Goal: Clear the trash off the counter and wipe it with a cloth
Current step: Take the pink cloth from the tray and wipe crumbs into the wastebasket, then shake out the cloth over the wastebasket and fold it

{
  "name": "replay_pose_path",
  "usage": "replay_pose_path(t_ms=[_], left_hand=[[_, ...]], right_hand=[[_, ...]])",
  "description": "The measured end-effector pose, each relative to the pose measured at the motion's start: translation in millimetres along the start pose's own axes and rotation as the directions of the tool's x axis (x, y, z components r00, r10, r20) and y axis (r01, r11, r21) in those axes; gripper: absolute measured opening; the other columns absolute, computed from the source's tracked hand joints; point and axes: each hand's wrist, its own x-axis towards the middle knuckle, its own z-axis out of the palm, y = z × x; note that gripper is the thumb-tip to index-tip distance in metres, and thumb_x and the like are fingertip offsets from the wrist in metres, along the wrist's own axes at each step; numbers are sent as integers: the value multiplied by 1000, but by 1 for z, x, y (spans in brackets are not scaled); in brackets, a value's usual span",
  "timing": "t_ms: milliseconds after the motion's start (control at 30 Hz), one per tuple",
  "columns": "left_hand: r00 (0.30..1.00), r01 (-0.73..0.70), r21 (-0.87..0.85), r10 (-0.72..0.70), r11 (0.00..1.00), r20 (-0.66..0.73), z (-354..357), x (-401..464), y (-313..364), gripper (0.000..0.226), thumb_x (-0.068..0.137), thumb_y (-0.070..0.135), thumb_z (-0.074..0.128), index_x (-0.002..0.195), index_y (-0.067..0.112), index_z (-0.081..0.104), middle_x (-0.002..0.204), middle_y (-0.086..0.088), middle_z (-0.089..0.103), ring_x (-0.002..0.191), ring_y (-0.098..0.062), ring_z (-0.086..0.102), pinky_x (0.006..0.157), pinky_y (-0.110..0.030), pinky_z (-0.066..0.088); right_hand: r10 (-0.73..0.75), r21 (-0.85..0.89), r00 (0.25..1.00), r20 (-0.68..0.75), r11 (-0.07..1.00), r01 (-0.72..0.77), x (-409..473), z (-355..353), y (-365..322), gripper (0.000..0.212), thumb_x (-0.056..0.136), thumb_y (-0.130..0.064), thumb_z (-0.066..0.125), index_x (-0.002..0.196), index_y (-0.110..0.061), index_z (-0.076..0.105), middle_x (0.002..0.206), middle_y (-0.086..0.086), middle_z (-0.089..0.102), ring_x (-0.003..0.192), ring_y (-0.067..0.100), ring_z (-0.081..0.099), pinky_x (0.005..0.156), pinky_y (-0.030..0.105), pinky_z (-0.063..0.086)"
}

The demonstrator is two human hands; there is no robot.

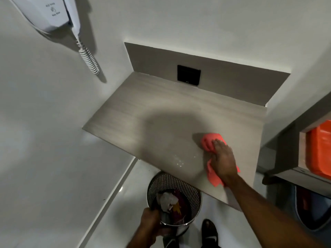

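Note:
The grey wood-grain counter juts out from the wall with nothing lying on it except a pink cloth. My right hand presses flat on that cloth near the counter's right front part. A few small wet specks glint on the surface left of the cloth. Below the counter's front edge, my left hand grips the rim of a perforated metal waste bin. Crumpled paper and wrappers lie inside the bin.
A black wall plate sits in the grey back panel. A white wall-mounted hair dryer with a coiled cord hangs at the upper left. A shelf unit with an orange box stands on the right. My shoes rest on the white floor.

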Motion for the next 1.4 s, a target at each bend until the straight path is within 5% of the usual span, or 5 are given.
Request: replay_pose_path(t_ms=[200, 400, 633, 1067, 1400], left_hand=[[998, 40, 30, -42, 999, 53, -26, 14, 9, 24, 86, -12, 55, 108, -16, 64, 107, -38, 69, 98, -51, 69, 82, -63, 59], [994, -13, 73, 5, 997, 107, -43, 18, 26, 25, 81, -16, 57, 105, -19, 66, 106, -42, 68, 100, -52, 68, 73, -53, 64], [986, -127, 216, 99, 968, 136, -67, 49, 5, 23, 93, 9, 56, 107, -6, 66, 97, -29, 75, 81, -43, 76, 70, -57, 64], [991, 58, 145, -74, 988, 108, -22, 186, -115, 32, 90, 5, 65, 121, 0, 63, 109, -27, 72, 92, -44, 72, 70, -50, 64], [978, 158, 213, -182, 964, 98, 60, 326, -221, 40, 102, 11, 46, 141, 0, 46, 138, -27, 57, 106, -38, 66, 72, -44, 65]], right_hand=[[-176, -239, 983, 50, 954, 183, 9, 63, -46, 52, 91, -27, 56, 138, -5, 52, 144, 22, 51, 132, 37, 49, 113, 44, 31], [-339, -64, 927, 159, 934, 352, -55, 119, -106, 59, 79, -10, 59, 138, -15, 55, 146, 7, 53, 136, 26, 48, 116, 39, 28], [-74, 379, 960, 269, 925, -35, -167, 149, -124, 44, 93, -10, 54, 137, -14, 55, 137, 5, 60, 130, 17, 51, 115, 30, 35], [308, 305, 947, 87, 897, -320, -210, 169, 98, 42, 91, -26, 38, 130, -29, 52, 115, 12, 68, 92, 34, 70, 81, 46, 58], [328, 151, 932, 158, 924, -351, -239, 285, 218, 49, 90, -10, 43, 138, -12, 49, 135, 15, 58, 119, 34, 57, 101, 37, 43]])
